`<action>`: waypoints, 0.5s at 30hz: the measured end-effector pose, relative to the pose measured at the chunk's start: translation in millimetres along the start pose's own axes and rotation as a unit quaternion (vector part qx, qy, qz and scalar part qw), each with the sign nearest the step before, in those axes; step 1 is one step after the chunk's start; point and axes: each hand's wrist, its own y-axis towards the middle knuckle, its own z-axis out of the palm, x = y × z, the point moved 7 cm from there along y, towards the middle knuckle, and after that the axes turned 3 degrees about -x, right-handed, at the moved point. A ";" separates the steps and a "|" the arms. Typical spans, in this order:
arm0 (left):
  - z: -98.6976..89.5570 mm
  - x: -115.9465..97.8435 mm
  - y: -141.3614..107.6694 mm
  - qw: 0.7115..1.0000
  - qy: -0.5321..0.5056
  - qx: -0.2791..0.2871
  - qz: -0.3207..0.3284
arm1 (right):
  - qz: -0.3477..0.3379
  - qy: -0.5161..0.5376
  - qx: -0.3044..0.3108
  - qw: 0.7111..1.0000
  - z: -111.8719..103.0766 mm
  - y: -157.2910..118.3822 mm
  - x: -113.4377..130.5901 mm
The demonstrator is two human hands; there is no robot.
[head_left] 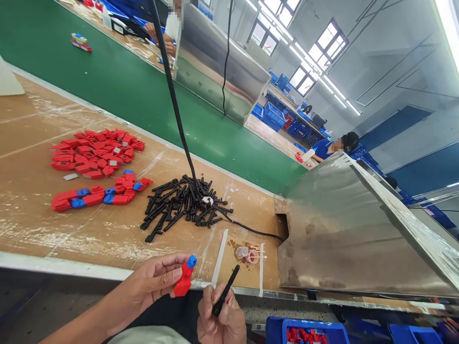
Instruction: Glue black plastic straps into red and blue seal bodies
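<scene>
The left hand (158, 277) pinches a red-and-blue part (184, 279) between thumb and fingertips, palm turned inward, just off the near edge of the worktop (107, 234). Beside it the right hand (222, 320) grips a black pin (225, 290) pointing up and away. Beyond lie a heap of black pins (182, 203), a row of assembled red-and-blue parts (96, 195), a pile of red parts (95, 153) and a green conveyor belt (136, 91).
</scene>
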 end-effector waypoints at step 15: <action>25.7 5.1 -17.3 0.998 0.045 0.048 -0.016 | -0.007 -0.023 -0.105 0.994 0.6 -0.5 0.2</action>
